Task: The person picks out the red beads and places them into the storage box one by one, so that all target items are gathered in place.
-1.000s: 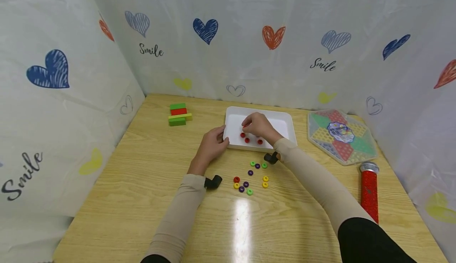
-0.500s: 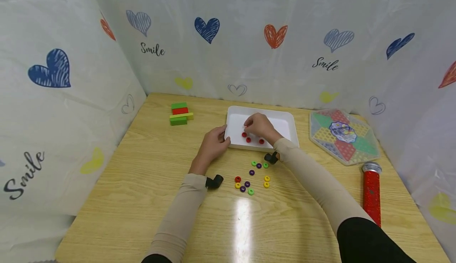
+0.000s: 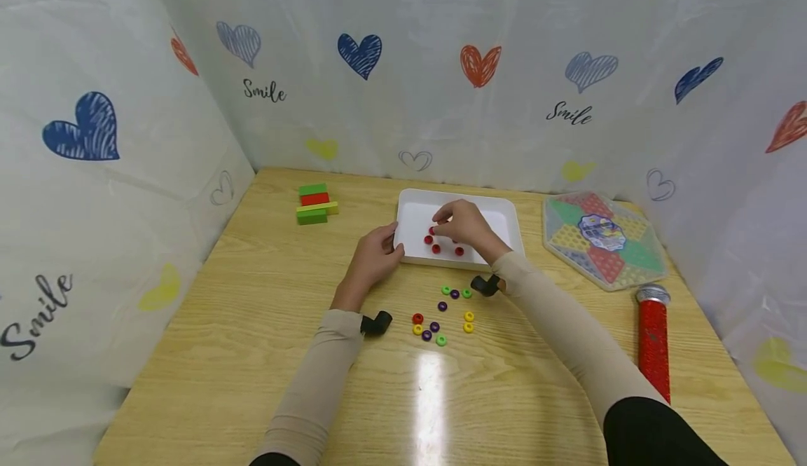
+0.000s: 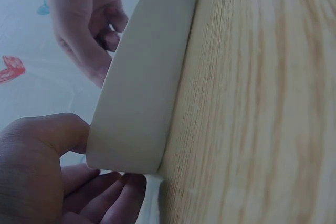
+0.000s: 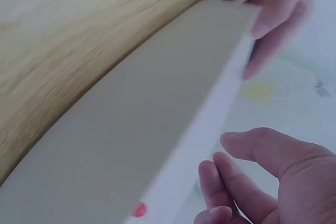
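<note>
A white tray (image 3: 414,207) lies at the back of the table, with several red ring-shaped beads (image 3: 436,249) inside. My left hand (image 3: 373,261) grips its left end; in the left wrist view the thumb and fingers (image 4: 107,198) bend round the tray's corner. Over the tray's middle hovers my right hand (image 3: 468,226), palm partly hidden in the head view. The right wrist view shows its thumb and fingers (image 5: 257,148) apart, holding nothing. One red bead (image 3: 432,230) lies just under those fingertips. Purple, green, yellow and red beads (image 3: 434,326) are scattered in front of the tray.
Green, red and yellow blocks (image 3: 315,199) sit at the back left. Right of the tray lies a hexagonal game board (image 3: 605,242) in star colours, and before it a red microphone (image 3: 653,343). A white printed sheet (image 3: 378,122) stands behind the table.
My right hand has shifted slightly right and its fingers have parted. A red bead now shows in the tray beneath them. The left hand has kept its grip on the tray.
</note>
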The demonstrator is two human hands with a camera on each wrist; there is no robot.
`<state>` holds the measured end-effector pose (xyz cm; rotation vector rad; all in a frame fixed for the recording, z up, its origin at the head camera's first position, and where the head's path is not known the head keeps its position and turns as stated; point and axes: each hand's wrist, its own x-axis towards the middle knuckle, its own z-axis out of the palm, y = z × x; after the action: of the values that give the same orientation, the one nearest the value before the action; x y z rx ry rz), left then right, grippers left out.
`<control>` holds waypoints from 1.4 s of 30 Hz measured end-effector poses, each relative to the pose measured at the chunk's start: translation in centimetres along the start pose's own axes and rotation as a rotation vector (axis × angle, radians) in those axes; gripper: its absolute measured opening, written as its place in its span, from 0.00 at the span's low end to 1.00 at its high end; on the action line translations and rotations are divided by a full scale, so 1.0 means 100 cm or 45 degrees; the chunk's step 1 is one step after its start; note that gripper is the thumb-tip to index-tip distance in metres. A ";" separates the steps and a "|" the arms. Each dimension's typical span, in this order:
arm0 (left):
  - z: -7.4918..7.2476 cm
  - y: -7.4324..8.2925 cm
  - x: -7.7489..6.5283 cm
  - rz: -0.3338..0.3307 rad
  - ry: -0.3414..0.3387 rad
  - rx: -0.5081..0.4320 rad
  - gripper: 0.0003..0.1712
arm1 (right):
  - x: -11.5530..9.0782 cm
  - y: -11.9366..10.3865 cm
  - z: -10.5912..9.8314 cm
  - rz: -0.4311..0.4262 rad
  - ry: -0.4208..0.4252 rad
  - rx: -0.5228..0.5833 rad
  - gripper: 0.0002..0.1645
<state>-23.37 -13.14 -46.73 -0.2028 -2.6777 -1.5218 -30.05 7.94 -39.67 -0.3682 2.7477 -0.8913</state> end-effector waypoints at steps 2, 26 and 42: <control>0.000 -0.001 0.000 0.001 -0.004 -0.010 0.34 | -0.006 -0.003 0.000 -0.027 0.009 0.016 0.17; -0.002 -0.005 0.004 0.031 0.008 -0.004 0.33 | -0.086 -0.026 0.034 -0.333 -0.159 -0.006 0.15; 0.000 -0.006 0.005 0.044 -0.004 -0.048 0.33 | -0.109 -0.017 0.061 -0.291 -0.240 -0.040 0.13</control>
<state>-23.93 -13.41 -47.24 -0.2522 -2.6351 -1.5648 -17.69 6.65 -41.97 -0.7446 2.5833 -0.8187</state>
